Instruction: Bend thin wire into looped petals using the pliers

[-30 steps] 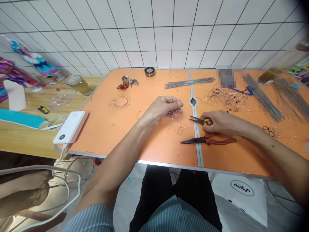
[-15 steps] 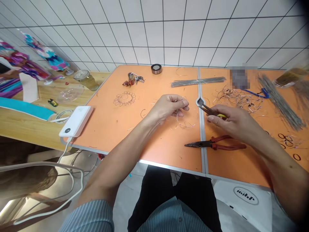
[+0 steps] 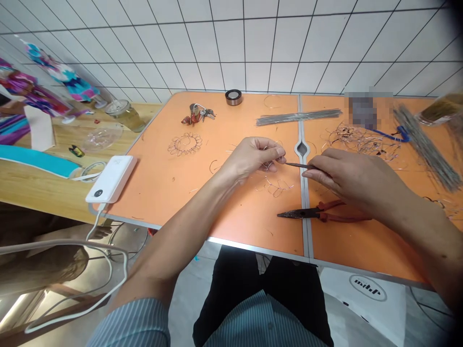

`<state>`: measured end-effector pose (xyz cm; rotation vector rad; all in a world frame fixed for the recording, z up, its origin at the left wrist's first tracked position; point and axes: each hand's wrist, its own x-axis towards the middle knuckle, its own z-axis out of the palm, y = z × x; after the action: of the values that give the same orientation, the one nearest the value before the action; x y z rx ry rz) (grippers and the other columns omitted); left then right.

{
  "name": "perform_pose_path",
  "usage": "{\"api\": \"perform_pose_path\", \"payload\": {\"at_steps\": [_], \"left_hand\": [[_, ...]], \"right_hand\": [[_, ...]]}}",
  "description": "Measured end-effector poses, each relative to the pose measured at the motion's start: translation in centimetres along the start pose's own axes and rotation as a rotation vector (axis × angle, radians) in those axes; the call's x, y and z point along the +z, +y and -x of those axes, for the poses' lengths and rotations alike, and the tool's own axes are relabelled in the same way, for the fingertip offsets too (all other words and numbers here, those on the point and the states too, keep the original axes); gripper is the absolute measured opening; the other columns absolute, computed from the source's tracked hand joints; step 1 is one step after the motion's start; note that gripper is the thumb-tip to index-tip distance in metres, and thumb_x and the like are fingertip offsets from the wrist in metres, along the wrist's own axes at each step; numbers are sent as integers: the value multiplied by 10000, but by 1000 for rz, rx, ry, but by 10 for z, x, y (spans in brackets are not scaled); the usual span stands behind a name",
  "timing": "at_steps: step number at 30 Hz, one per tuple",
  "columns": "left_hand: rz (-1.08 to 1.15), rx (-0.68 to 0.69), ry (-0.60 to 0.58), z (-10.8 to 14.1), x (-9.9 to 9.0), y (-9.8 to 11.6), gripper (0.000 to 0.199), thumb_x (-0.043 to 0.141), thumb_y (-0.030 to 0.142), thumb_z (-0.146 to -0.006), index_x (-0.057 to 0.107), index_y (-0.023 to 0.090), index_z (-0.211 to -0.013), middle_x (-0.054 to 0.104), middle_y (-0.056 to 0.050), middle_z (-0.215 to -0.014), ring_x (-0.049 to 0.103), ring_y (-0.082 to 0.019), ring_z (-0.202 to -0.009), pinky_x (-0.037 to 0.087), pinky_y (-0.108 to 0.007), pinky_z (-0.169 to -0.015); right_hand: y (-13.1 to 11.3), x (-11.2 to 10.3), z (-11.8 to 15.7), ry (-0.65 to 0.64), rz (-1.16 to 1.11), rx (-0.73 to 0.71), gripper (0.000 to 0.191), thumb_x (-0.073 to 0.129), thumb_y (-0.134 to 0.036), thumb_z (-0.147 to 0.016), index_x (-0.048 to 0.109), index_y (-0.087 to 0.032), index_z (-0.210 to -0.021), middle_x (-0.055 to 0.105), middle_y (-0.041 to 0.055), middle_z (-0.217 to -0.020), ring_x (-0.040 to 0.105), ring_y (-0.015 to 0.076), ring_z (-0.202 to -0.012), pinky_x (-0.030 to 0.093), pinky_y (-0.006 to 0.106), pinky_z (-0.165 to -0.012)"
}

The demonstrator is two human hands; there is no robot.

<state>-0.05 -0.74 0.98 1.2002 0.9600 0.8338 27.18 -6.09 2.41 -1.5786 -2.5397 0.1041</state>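
Observation:
Between thumb and fingers, my left hand (image 3: 258,153) pinches a thin looped wire piece (image 3: 278,185), whose loops hang below the fingers over the orange table (image 3: 238,221). My right hand (image 3: 334,171) is closed round a pair of pliers (image 3: 297,165); the slim jaws point left and end close beside my left fingertips. Whether the jaws touch the wire is too small to tell. The handles are hidden in my palm. Below my right hand, red-handled long-nose pliers (image 3: 318,212) lie across the table's seam. A ring of wire loops (image 3: 184,144) lies flat to the left.
Straight wires (image 3: 298,117) lie at the back, near a roll of tape (image 3: 233,97) and keys (image 3: 207,113). Tangled wire (image 3: 361,142) and a thicker wire bundle (image 3: 428,149) are at right. A white power bank (image 3: 111,179) with a cable sits at the left edge.
My right hand has turned, and the pliers' jaws have moved left and now lie edge-on by my left fingertips. My left hand keeps its pinch on the wire.

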Motion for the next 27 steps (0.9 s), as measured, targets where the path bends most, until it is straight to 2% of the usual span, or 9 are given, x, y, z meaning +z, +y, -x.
{"api": "perform_pose_path", "payload": {"at_steps": [3, 9, 14, 21, 27], "left_hand": [[4, -1, -4, 0, 0, 0, 234, 978, 317, -911, 820, 155, -850, 846, -42, -889, 660, -79, -641, 591, -254, -720], [21, 4, -15, 0, 1, -1, 192, 948, 260, -927, 820, 148, -840, 827, -25, -844, 649, -66, -615, 562, -217, -669], [24, 1, -18, 0, 2, 0, 155, 875, 205, -973, 820, 143, -842, 824, -30, -845, 657, -69, -613, 591, -228, -699], [33, -9, -25, 1, 3, 3, 188, 837, 169, -993, 805, 137, -811, 806, -26, -811, 645, -66, -597, 582, -222, -679], [49, -7, -43, 1, 3, 1, 188, 833, 159, -989, 806, 134, -805, 807, -26, -799, 642, -65, -591, 578, -211, -661]], "right_hand": [[-1, -2, -2, -40, 78, -15, 726, 264, -771, -1191, 766, -258, -1080, 771, 171, -1098, 648, 324, -826, 260, 415, -633], [-2, -2, -3, -25, 4, 4, 788, 274, -871, -1143, 781, -283, -1013, 750, 178, -1027, 637, 338, -790, 277, 424, -648], [-2, -3, -2, -48, 52, -3, 795, 224, -862, -1149, 752, -283, -1010, 755, 176, -1016, 662, 352, -816, 288, 420, -637], [0, -3, -3, -36, 8, -9, 733, 325, -848, -1154, 759, -283, -983, 762, 156, -984, 650, 327, -797, 325, 419, -660], [-3, -9, -4, -90, 90, -47, 731, 240, -811, -1186, 691, -272, -984, 757, 140, -963, 666, 324, -815, 354, 393, -650]]}}
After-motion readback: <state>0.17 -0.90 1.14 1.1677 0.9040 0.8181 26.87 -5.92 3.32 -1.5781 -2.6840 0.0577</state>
